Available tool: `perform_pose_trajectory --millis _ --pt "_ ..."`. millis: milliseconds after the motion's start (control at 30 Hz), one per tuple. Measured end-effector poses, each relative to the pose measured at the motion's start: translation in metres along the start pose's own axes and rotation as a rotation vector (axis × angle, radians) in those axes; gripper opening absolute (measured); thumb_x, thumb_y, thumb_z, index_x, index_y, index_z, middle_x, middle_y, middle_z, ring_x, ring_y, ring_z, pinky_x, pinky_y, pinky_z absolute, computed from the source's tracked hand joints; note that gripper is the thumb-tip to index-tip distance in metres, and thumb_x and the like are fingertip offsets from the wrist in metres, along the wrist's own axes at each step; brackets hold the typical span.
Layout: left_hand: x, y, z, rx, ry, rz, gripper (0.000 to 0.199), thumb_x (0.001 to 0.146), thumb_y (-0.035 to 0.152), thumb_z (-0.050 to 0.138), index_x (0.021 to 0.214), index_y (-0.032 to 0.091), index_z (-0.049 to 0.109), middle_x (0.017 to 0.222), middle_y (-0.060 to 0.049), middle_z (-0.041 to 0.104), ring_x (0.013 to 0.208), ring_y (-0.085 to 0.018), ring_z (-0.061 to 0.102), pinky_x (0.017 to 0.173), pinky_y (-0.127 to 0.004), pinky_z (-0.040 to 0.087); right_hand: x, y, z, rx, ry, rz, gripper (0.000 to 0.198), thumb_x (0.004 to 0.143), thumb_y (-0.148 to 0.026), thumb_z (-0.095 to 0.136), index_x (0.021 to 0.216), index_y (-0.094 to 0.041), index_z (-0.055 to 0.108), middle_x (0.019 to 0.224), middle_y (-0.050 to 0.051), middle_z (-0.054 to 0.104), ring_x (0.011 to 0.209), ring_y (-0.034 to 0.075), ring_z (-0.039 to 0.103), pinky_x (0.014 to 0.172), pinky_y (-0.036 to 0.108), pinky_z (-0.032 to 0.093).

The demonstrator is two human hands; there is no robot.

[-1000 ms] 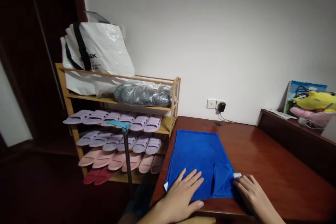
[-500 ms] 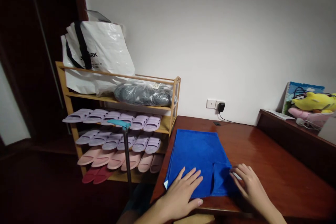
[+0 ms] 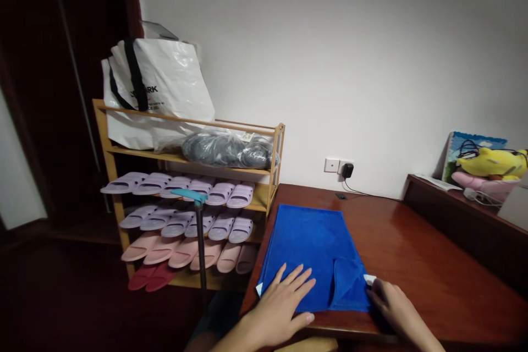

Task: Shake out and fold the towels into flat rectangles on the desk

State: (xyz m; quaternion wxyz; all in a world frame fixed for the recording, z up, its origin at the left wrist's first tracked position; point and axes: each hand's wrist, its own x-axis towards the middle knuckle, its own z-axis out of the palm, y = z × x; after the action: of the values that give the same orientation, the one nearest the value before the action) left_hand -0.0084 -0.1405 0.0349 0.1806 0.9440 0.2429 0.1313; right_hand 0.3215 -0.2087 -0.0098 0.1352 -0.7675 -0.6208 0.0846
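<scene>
A folded blue cloth (image 3: 309, 236) lies flat near the left end of the desk. My left hand (image 3: 284, 302) rests on its lower part, palm down with fingers spread. At the cloth's lower right edge, my right hand (image 3: 391, 305) is closed, thumb and fingers curled on the border. A white tag (image 3: 370, 280) pokes out just above those fingers. Near that hand a small corner flap (image 3: 346, 283) is folded over on the cloth, with a diagonal crease. Another white tag (image 3: 259, 289) shows at the lower left edge. The right fingertips are partly hidden.
Left of the reddish-brown desk (image 3: 412, 264) stands a wooden shoe rack (image 3: 272, 176) with several slippers, a white bag (image 3: 177, 77) and plastic-wrapped goods. A blue-topped pole (image 3: 200, 242) stands before it. A raised ledge at right holds a yellow plush toy (image 3: 490, 162).
My right hand has moved slightly down, its fingers curling in at the cloth's edge, and the white tag beside it shows more. The flap is creased differently. My left hand stays in place.
</scene>
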Motion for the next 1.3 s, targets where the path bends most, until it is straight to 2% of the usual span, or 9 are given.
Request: perform_pose_trajectory --millis 133,400,600,733,833,967,1100,1200,1300 --pt "0.000 0.001 -0.002 -0.010 -0.016 -0.003 0.060 0.089 0.046 0.051 0.144 0.034 0.028 0.151 -0.002 0.022 0.139 -0.029 0.016 0.111 -0.057 0.010 0.000 -0.001 -0.001 0.008 0.007 0.039 0.036 0.085 -0.052 0.034 0.077 -0.022 0.051 0.082 0.007 0.064 0.079 0.023 0.059 0.067 0.031 0.037" --pt "-0.002 0.004 -0.006 0.001 -0.033 -0.022 0.060 0.089 0.045 0.051 0.143 0.033 0.029 0.151 -0.002 0.022 0.139 -0.028 0.015 0.111 -0.058 0.009 -0.001 0.002 -0.006 -0.008 0.044 0.035 0.017 0.079 -0.034 0.045 0.079 -0.022 0.058 0.082 0.006 0.065 0.078 0.022 0.060 0.066 0.031 0.040" --pt "0.000 0.002 -0.002 0.000 -0.019 -0.011 0.060 0.089 0.045 0.052 0.143 0.033 0.029 0.151 -0.003 0.024 0.139 -0.029 0.016 0.110 -0.058 0.009 0.004 -0.039 -0.015 0.077 0.383 -0.292 0.023 0.083 -0.031 0.042 0.099 -0.023 0.057 0.103 0.008 0.060 0.093 0.021 0.057 0.079 0.035 0.043" --pt "-0.004 -0.002 -0.011 -0.015 -0.039 -0.008 0.060 0.088 0.045 0.054 0.142 0.035 0.031 0.150 -0.002 0.025 0.139 -0.027 0.019 0.112 -0.055 0.012 0.026 -0.072 -0.019 0.306 0.240 -0.363 0.034 0.088 -0.044 0.042 0.114 -0.026 0.053 0.120 0.007 0.055 0.115 0.024 0.046 0.100 0.047 0.031" --pt "-0.021 -0.007 -0.025 -0.026 -0.050 -0.055 0.057 0.089 0.043 0.052 0.142 0.036 0.032 0.150 0.000 0.025 0.138 -0.026 0.021 0.113 -0.052 0.014 0.043 -0.077 -0.014 0.446 0.116 -0.272 0.046 0.085 -0.056 0.043 0.113 -0.021 0.056 0.110 0.008 0.060 0.106 0.024 0.052 0.099 0.045 0.033" --pt "-0.064 -0.021 -0.030 -0.015 -0.019 -0.153 0.062 0.089 0.037 0.054 0.143 0.042 0.024 0.151 0.005 0.022 0.138 -0.026 0.022 0.112 -0.051 0.018 0.036 -0.056 -0.013 0.523 0.009 -0.305 0.053 0.088 -0.059 0.034 0.079 -0.018 0.066 0.083 0.004 0.064 0.082 0.017 0.057 0.084 0.032 0.043" --pt "-0.098 -0.033 -0.026 0.013 0.080 -0.303 0.055 0.090 0.046 0.049 0.141 0.043 0.030 0.148 0.006 0.032 0.135 -0.029 0.029 0.105 -0.048 0.036 0.005 -0.024 -0.031 0.598 -0.102 -0.269 0.062 0.091 -0.057 0.027 0.059 -0.018 0.064 0.065 0.003 0.057 0.071 0.015 0.054 0.080 0.029 0.043" --pt "-0.089 -0.027 -0.033 0.046 0.259 -0.351 0.044 0.093 0.048 0.041 0.135 0.035 0.045 0.138 0.001 0.048 0.129 -0.026 0.040 0.103 -0.041 0.041 -0.006 -0.023 -0.050 0.567 -0.036 -0.285 0.059 0.091 -0.055 0.030 0.056 -0.018 0.059 0.065 0.004 0.056 0.068 0.015 0.054 0.075 0.029 0.044" --pt "-0.050 -0.015 -0.041 0.059 0.344 -0.247 0.040 0.096 0.043 0.036 0.131 0.028 0.050 0.138 -0.002 0.048 0.127 -0.021 0.043 0.107 -0.035 0.035 0.000 -0.046 -0.050 0.431 0.137 -0.361 0.045 0.090 -0.053 0.036 0.085 -0.021 0.067 0.094 0.006 0.063 0.090 0.019 0.057 0.089 0.032 0.043"
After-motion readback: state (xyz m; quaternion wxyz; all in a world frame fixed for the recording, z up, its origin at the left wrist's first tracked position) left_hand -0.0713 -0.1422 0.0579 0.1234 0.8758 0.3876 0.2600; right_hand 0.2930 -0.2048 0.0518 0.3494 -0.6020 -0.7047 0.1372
